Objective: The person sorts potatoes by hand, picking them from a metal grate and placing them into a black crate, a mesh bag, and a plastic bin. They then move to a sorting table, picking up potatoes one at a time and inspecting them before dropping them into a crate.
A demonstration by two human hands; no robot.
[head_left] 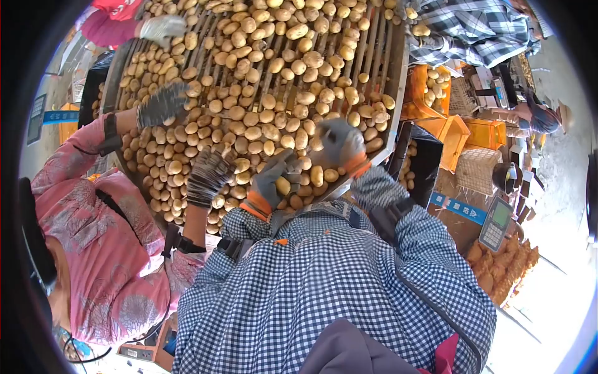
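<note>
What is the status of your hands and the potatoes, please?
Left hand among potatoes; right hand blurred, grip unclear. Co-worker's gloved hand close beside left.

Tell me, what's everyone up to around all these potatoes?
Potatoes cover much of a slatted bed, and gloved hands are among them. The camera wearer's left hand is down in the pile with one potato right by it; whether it is gripped is unclear. The right hand is blurred, so I can't tell what it holds. To the left, a co-worker in pink has both hands at the potatoes too.
</note>
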